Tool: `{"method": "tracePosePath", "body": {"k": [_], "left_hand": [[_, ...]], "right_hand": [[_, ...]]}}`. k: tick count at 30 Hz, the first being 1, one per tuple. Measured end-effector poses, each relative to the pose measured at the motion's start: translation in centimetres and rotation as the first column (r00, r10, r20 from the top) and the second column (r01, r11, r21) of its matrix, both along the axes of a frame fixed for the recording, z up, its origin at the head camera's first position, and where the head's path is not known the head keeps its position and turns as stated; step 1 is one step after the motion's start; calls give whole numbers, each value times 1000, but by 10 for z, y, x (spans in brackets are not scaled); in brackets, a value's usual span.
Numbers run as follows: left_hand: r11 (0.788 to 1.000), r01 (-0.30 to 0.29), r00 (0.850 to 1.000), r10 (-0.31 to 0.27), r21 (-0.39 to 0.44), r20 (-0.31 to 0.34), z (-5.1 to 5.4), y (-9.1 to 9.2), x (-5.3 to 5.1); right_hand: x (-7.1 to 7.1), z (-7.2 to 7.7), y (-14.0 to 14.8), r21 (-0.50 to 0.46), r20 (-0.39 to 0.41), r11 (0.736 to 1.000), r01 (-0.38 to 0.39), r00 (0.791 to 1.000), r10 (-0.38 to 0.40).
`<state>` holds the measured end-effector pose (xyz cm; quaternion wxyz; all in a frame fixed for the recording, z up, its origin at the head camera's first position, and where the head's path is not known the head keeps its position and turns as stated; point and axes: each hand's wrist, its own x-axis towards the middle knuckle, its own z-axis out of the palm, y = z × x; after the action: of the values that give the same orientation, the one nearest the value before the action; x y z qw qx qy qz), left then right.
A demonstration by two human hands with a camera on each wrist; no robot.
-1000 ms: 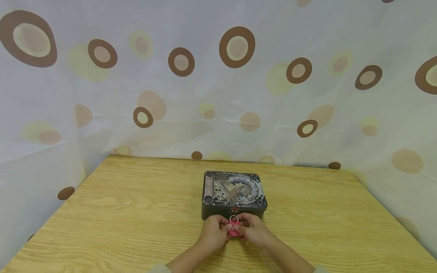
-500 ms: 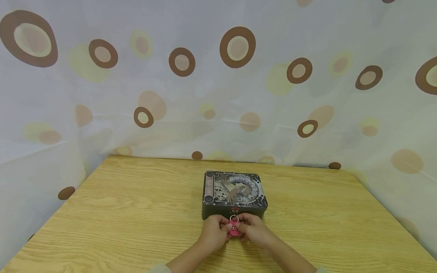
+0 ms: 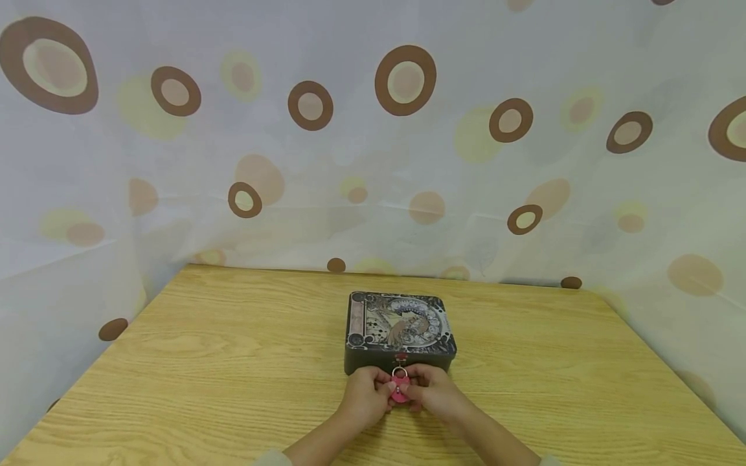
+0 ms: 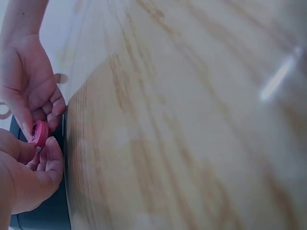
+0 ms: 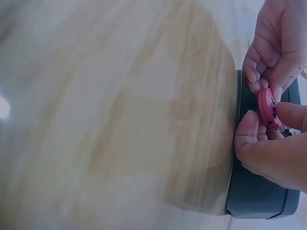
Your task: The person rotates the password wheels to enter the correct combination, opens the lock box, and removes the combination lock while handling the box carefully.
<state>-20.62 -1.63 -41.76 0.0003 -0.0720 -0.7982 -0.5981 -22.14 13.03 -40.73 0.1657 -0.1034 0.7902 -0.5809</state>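
A pink combination padlock (image 3: 399,392) hangs by its metal shackle at the front of a dark tin box (image 3: 402,323) with a printed picture on its lid. My left hand (image 3: 366,396) pinches the padlock's left side between thumb and fingers. From the right, my right hand (image 3: 438,393) pinches it too, its thumb over the number dials. Both wrist views show the padlock's body (image 4: 40,133) between the two hands, close to the box's dark front wall (image 5: 259,191). A red clasp (image 3: 401,357) sits above the shackle.
The box stands on a wood-grain table (image 3: 245,362), near its middle. Behind and at both sides hangs a pale curtain (image 3: 350,162) with brown and yellow circles, meeting the table's back edge.
The right thumb has shifted slightly across the padlock's dials, uncovering them half a second ago and covering part of them again now. The box and left hand have stayed in place.
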Motion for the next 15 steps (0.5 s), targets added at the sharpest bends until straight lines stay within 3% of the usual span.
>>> {"method": "tracePosePath", "body": {"k": [15], "left_hand": [[1000, 0, 1000, 0, 5, 3, -1, 1, 0]], "right_hand": [[-1, -1, -3, 64, -31, 998, 23, 999, -21]]}}
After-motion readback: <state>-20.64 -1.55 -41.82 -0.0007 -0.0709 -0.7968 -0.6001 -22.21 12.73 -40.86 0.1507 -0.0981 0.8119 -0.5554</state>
